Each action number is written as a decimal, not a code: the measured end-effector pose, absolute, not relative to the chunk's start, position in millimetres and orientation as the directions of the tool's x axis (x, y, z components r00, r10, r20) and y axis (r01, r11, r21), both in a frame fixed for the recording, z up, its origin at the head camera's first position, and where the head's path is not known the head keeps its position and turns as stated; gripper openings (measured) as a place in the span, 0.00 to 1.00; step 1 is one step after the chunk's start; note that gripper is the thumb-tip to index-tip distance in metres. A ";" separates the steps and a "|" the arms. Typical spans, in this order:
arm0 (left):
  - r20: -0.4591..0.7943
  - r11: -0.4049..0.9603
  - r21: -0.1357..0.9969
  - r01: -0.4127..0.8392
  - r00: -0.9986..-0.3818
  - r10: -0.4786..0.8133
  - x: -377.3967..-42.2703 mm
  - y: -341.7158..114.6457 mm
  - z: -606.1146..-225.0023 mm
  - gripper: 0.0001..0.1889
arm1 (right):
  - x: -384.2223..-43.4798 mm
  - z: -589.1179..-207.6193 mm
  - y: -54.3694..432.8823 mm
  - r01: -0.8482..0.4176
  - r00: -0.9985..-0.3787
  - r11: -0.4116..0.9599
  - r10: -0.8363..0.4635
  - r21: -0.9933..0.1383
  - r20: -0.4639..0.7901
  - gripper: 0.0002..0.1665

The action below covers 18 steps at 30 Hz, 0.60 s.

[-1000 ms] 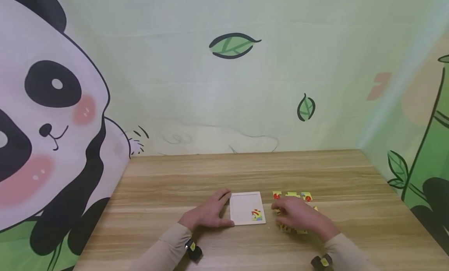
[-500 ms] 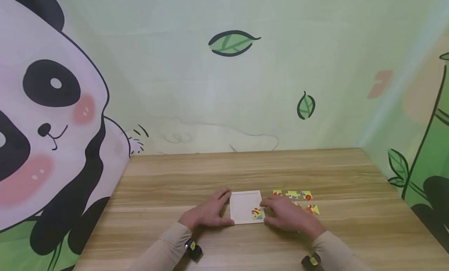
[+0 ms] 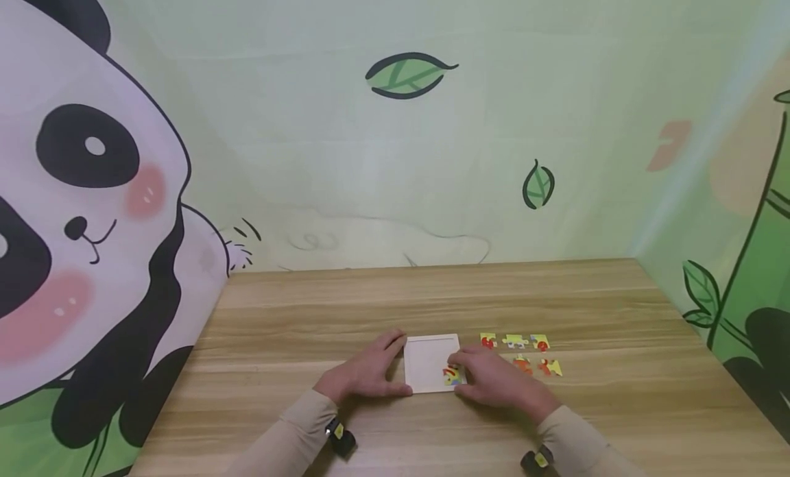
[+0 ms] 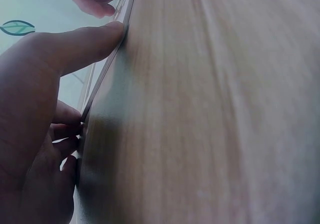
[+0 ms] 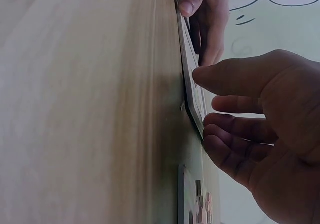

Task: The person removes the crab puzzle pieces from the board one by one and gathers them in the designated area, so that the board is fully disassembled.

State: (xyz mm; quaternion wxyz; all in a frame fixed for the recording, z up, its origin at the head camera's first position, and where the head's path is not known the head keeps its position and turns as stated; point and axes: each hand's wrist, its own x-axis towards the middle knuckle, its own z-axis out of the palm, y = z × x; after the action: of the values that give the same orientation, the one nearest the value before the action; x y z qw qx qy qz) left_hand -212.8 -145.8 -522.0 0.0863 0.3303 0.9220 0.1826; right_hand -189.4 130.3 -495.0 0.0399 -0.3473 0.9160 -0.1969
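Observation:
A square white puzzle tray (image 3: 426,367) lies flat on the wooden table. In its lower right corner sits a yellow and red puzzle piece (image 3: 452,376). My left hand (image 3: 367,373) holds the tray's left side, thumb (image 4: 112,34) at the near corner and fingers at the far corner. Over the tray's right edge, my right hand (image 3: 496,377) reaches beside the puzzle piece, thumb and fingertips apart. The right wrist view shows the thumb tip (image 5: 200,76) right at the tray's near edge and the other fingers bent; nothing shows between them.
To the right of the tray, several loose puzzle pieces (image 3: 514,341) lie in rows, part of them hidden by the right hand. The wooden table (image 3: 321,306) ends at a printed backdrop (image 3: 296,134) with a panda and leaves.
My right hand has moved left from the loose pieces to the tray's right edge, uncovering pieces behind it. My left hand has stayed at the tray's left side.

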 end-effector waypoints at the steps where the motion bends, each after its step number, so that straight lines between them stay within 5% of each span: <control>1: -0.039 0.715 0.394 0.578 -0.766 0.641 -212.8 -145.9 -522.1 0.52 | -189.7 -495.1 129.7 -0.617 -0.758 0.683 -0.649 -0.390 0.061 0.23; 18: -0.028 0.714 0.377 0.590 -0.763 0.646 -213.8 -146.1 -523.1 0.52 | -192.9 -496.7 122.0 -0.640 -0.743 0.682 -0.667 -0.354 0.058 0.21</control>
State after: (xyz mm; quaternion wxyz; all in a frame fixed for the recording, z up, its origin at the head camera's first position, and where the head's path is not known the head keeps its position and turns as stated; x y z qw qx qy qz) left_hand -213.8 -146.1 -523.1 0.0791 0.3351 0.9223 0.1755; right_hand -192.9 122.0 -496.7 0.0377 -0.3565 0.9163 -0.1787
